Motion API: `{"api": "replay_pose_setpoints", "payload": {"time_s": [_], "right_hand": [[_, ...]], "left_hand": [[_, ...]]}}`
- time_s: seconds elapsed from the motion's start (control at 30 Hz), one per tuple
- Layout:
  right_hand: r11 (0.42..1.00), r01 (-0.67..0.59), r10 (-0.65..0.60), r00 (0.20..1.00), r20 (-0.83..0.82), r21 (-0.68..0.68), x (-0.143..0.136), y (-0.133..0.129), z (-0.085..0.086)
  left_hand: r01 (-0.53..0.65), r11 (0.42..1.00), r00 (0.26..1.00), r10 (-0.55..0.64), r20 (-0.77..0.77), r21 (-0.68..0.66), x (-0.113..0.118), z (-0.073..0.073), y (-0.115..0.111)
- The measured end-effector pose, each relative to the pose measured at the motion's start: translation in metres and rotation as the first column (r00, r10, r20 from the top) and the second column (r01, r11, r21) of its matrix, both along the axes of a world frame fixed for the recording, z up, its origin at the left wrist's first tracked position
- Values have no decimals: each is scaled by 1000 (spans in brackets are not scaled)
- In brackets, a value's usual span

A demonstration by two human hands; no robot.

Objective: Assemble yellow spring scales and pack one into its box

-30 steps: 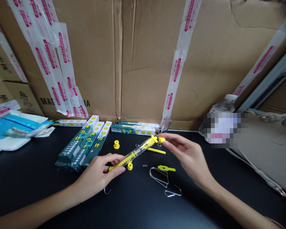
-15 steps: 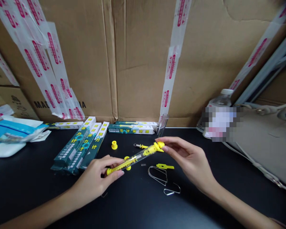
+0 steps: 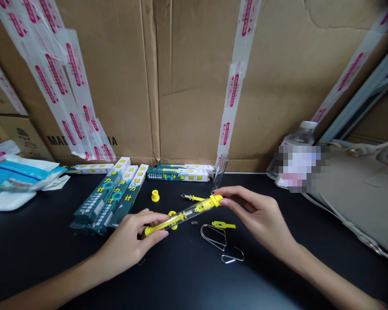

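A clear tubular spring scale [image 3: 187, 213] with yellow parts inside hangs slantwise above the table between my hands. My left hand [image 3: 132, 234] is closed round its lower left end, where a yellow end piece shows. At the raised right end, the thumb and fingers of my right hand [image 3: 261, 215] pinch a yellow cap [image 3: 217, 199] that sits on the tube's mouth. Below the tube lie a small coil spring [image 3: 194, 222], a flat yellow plate [image 3: 223, 224] and bent metal hooks [image 3: 213, 237]. Another yellow cap [image 3: 172, 214] is partly hidden behind the tube.
A loose yellow cap [image 3: 155, 196], a yellow rod with a metal loop [image 3: 192, 197] and an upright clear tube [image 3: 220, 172] are farther back. Green printed boxes [image 3: 116, 198] lie left, more boxes [image 3: 181, 174] behind. A bottle [image 3: 302, 135] and a beige bag [image 3: 358, 193] stand right.
The yellow cap in my right hand has turned from tilted to nearly in line with the tube and sits closer on its end. My left hand has barely moved.
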State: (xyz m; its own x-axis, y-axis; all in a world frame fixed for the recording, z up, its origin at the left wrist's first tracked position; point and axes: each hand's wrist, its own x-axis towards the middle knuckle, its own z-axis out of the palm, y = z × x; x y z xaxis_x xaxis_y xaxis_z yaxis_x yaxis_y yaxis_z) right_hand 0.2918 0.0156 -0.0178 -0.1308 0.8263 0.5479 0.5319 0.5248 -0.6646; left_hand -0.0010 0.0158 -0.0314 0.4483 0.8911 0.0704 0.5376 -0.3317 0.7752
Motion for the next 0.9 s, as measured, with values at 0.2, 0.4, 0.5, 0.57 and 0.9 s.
{"api": "replay_pose_setpoints", "payload": {"time_s": [0.2, 0.4, 0.5, 0.57, 0.9], "right_hand": [[997, -2, 2, 1000, 1, -77, 0, 1, 1], [991, -72, 69, 997, -34, -115, -1, -1, 3], [992, -70, 70, 998, -6, -108, 0, -1, 3], [991, -70, 69, 997, -17, -116, 1, -1, 2], [984, -85, 75, 995, -68, -159, 3, 2, -2]], "left_hand": [[-2, 1000, 1000, 2, -19, 23, 0, 0, 1], [-25, 1000, 1000, 24, -15, -11, -1, -2, 0], [-38, 999, 999, 38, -9, -15, -1, -3, 0], [-39, 999, 999, 38, -6, -11, -1, -3, 0], [-34, 999, 999, 34, -2, -19, -1, -3, -1]]}}
